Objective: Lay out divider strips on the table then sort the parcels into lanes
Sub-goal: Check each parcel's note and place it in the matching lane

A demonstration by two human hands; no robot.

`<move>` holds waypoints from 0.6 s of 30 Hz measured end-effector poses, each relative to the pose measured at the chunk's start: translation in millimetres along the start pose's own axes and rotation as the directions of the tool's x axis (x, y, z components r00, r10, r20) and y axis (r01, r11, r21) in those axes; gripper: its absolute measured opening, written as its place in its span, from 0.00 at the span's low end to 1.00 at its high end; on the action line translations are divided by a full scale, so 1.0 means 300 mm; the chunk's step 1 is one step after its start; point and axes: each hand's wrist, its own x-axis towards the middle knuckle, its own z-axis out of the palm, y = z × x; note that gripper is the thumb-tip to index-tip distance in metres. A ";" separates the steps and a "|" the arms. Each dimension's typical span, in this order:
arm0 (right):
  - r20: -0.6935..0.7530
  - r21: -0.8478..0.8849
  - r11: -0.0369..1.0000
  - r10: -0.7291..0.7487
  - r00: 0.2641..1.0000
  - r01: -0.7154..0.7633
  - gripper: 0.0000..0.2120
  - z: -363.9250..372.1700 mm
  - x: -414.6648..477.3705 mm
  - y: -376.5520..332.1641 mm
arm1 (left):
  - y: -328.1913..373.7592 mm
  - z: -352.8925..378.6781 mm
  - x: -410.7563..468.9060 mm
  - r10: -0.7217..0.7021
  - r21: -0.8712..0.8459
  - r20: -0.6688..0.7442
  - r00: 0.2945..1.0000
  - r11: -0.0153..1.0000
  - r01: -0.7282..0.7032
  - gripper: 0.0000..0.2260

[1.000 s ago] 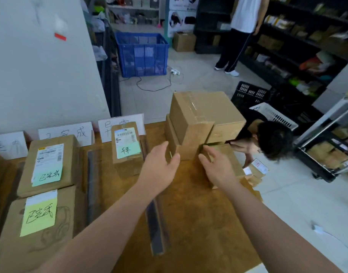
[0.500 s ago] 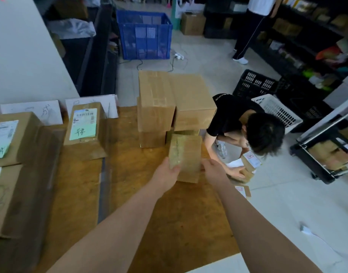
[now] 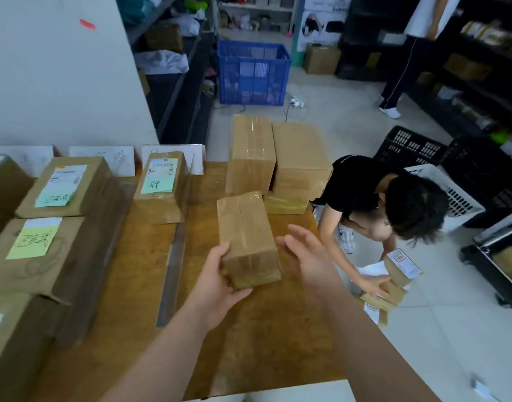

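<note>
Left hand (image 3: 220, 281): I'm gripping the taped parcel (image 3: 246, 239), fingers (image 3: 243, 292) mostly hiding underneath.
Right hand (image 3: 307, 256): hovering spread, blurred, just beside it.

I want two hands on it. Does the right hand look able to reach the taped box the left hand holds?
Probably yes: the right hand is open beside the taped box, nothing between them; the left hand grips its other side.
</note>
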 end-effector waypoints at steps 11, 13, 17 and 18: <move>0.345 0.129 0.988 0.031 0.938 -0.080 0.13 0.138 -0.039 -0.045 | 0.074 -0.100 -0.153 0.161 -0.311 0.189 0.969 0.945 -0.096 0.31; 0.345 0.161 0.982 0.040 0.938 -0.101 0.09 0.163 -0.045 -0.056 | 0.086 -0.112 -0.167 0.164 -0.234 0.103 0.981 0.963 -0.137 0.29; 0.306 0.166 0.978 0.071 0.949 -0.126 0.07 0.233 -0.055 -0.084 | 0.123 -0.156 -0.203 0.309 -0.026 -0.187 0.932 0.947 -0.319 0.19; 0.303 0.140 0.983 0.068 0.950 -0.115 0.07 0.256 -0.056 -0.089 | 0.134 -0.171 -0.217 0.370 0.065 -0.247 0.895 0.928 -0.366 0.17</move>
